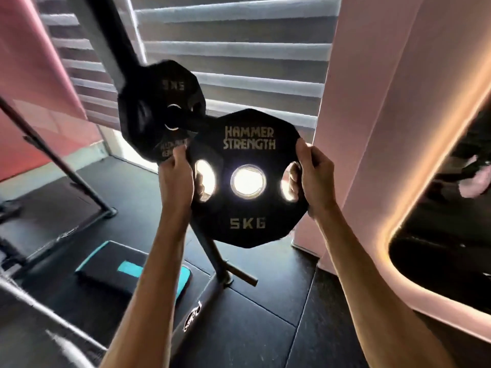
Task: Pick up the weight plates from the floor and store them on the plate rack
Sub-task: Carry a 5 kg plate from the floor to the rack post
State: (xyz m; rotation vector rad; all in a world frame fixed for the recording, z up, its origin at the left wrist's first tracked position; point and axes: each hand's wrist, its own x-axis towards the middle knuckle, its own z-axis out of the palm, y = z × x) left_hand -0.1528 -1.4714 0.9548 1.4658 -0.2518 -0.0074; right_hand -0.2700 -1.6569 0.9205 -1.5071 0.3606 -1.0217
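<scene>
I hold a black 5 kg weight plate [248, 211] upright in front of me, its "Hammer Strength" face toward me. My left hand [176, 179] grips its left edge with fingers through the left grip hole. My right hand [312, 181] grips the right edge, fingers through the right hole. Up and to the left, another black 5 kg plate [159, 102] hangs on a peg [191, 122] of the dark plate rack [121, 49]. The held plate's top left edge sits just right of that peg's tip. Light shines through the held plate's centre hole.
The rack's post runs down to a lower empty peg [243, 274] near the black floor. A black and teal step platform [132, 272] lies on the floor to the left. A pink wall [385, 102] stands at right, window blinds behind, slanted metal bars at left.
</scene>
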